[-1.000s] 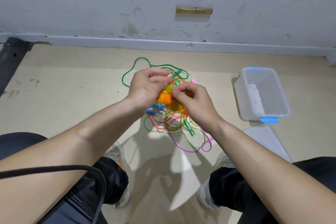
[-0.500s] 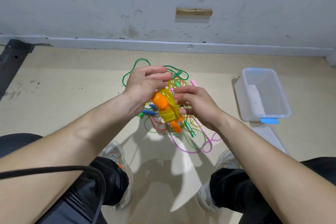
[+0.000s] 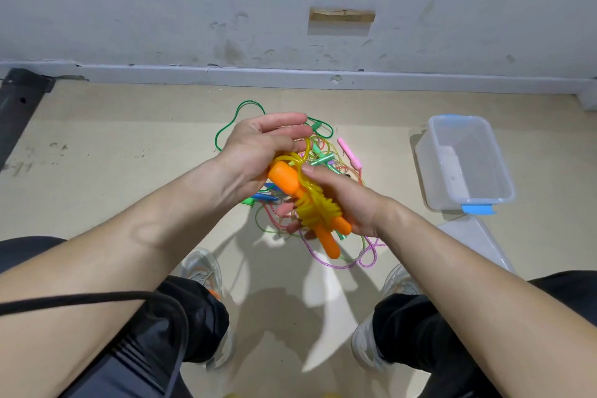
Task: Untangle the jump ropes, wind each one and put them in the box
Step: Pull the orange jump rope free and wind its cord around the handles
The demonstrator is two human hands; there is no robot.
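Shifted lower and rightward: wound yellow jump rope [image 3: 315, 208] with orange handles [image 3: 284, 179], now gripped in curled right hand [image 3: 350, 200], above floor tangle [image 3: 326, 157]. Left hand [image 3: 258, 152], fingers outstretched, rests against upper handle. Clear box [image 3: 468, 158] stands apart, rightward

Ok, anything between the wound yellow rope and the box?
Nothing visible: only bare floor lies between the yellow rope in the right hand and the open box; its lid lies nearer the person.
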